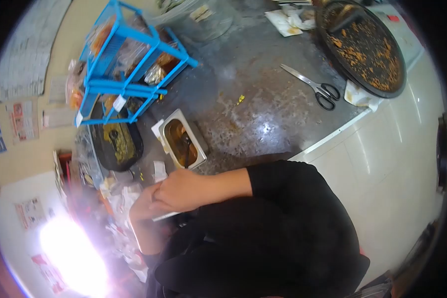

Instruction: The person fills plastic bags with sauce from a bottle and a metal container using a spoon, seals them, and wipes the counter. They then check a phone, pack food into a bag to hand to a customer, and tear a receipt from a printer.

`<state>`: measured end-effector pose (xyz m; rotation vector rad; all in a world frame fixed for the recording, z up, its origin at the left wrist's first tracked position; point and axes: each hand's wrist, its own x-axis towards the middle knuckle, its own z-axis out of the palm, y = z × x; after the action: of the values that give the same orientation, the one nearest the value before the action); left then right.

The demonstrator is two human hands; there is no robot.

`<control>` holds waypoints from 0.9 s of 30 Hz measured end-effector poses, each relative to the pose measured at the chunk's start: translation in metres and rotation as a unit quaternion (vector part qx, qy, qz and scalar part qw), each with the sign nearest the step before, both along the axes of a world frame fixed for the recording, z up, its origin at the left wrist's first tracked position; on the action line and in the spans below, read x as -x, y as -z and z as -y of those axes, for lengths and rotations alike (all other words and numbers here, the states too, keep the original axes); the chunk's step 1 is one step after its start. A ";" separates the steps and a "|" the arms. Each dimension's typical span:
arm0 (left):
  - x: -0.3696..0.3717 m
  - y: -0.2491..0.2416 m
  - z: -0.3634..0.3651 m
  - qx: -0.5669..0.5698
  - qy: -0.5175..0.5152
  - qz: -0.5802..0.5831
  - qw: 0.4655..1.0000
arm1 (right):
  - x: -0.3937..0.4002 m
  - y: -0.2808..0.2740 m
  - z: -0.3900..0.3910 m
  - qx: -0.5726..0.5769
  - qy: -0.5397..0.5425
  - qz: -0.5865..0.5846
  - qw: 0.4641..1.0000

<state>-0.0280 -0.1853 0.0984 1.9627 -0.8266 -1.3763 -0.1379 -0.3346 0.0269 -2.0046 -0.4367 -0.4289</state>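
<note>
My right hand (180, 190) reaches across from the black sleeve, its fingers curled closed against my left hand (143, 205). The left hand is closed too, its fingers partly covered by the right. Whatever lies between them is too hidden to name. Just beyond the hands stands a rectangular steel container (201, 155) with brown sauce and a dark-handled utensil (186, 149) in it. A small white paper piece (159, 170) lies close to the fingers. Under the wrists a pale straight edge (165, 216) shows in part.
A blue rack (129, 85) holds bagged items above a black tub (136, 149) of greenish food. Scissors (319, 88) lie on the dark table (233, 64). A round black pan (400, 82) with brown crumbs sits at the far right. Plastic bags (121, 238) crowd the left.
</note>
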 end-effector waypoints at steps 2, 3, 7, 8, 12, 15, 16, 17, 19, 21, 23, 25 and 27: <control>-0.002 0.007 -0.004 -0.052 -0.066 -0.104 0.991 | 0.002 -0.008 0.004 0.012 -0.034 -0.057 0.998; -0.002 0.013 -0.008 -0.075 -0.099 -0.160 0.979 | 0.002 -0.009 0.005 0.024 -0.047 -0.063 0.997; 0.000 0.033 -0.021 0.042 -0.111 -0.162 0.980 | 0.000 0.001 0.002 0.011 -0.044 -0.021 0.999; -0.004 0.041 -0.029 0.058 -0.133 -0.147 0.978 | -0.002 0.004 0.010 -0.026 -0.017 0.010 0.999; -0.019 0.110 -0.055 0.095 -0.263 0.010 0.960 | -0.002 0.026 0.047 0.091 0.046 -0.074 0.992; -0.010 0.146 -0.047 0.111 -0.320 0.012 0.941 | 0.005 0.036 0.029 0.191 0.047 -0.060 0.979; -0.007 0.152 -0.040 0.118 -0.331 -0.007 0.936 | 0.004 0.044 0.024 0.204 0.053 -0.046 0.976; -0.004 0.156 -0.034 0.119 -0.342 -0.018 0.932 | 0.000 0.052 0.020 0.218 0.075 -0.035 0.972; 0.001 0.161 -0.027 0.119 -0.362 -0.040 0.924 | -0.008 0.061 0.014 0.240 0.120 -0.013 0.963; 0.008 0.169 -0.022 0.165 -0.396 -0.081 0.900 | -0.012 0.060 0.016 0.249 0.116 -0.039 0.961; 0.011 0.177 -0.021 0.197 -0.428 -0.120 0.874 | -0.017 0.059 0.015 0.265 0.115 -0.035 0.957; 0.014 0.181 -0.020 0.215 -0.459 -0.161 0.847 | -0.019 0.066 0.012 0.286 0.115 -0.002 0.951; 0.017 0.181 -0.018 0.234 -0.448 -0.149 0.850 | -0.021 0.070 0.012 0.284 0.112 0.010 0.952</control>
<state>-0.0454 -0.1677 -0.0821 1.3780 -0.0225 -0.7641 -0.1172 -0.3461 -0.0432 -2.6280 -0.3710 -0.5037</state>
